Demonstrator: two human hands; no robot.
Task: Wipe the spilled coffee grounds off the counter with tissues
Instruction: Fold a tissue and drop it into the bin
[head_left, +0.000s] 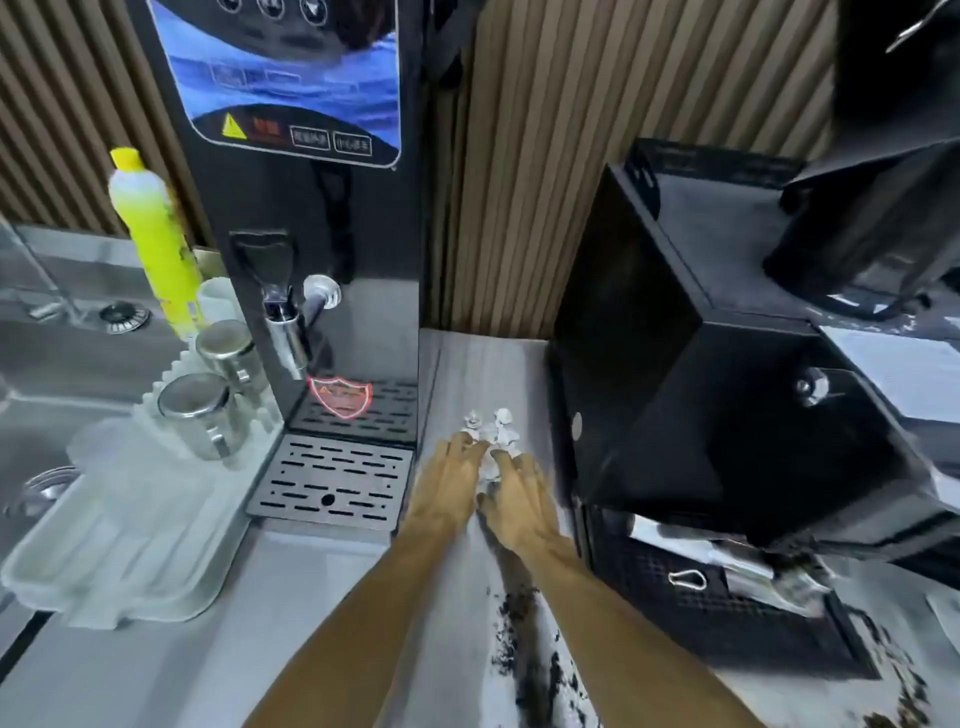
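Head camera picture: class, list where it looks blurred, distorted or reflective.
In the head view, wide-angle distortion bows the slatted wall and tilts the black machine; the dispenser panel carries a blue reflection; the tissue, the left hand and the right hand look soft and smeared; the coffee grounds look fairly distinct.

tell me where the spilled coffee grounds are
In the head view, lower centre-right: the coffee grounds trail along the counter from the right hand toward the camera, nearer than the tissues.

The tissues (491, 434) lie near the back edge of the table (332, 597), between the water machine (322, 218) on the left and the coffee machine (701, 415) on the right. The coffee grounds (519, 613) lie before them.
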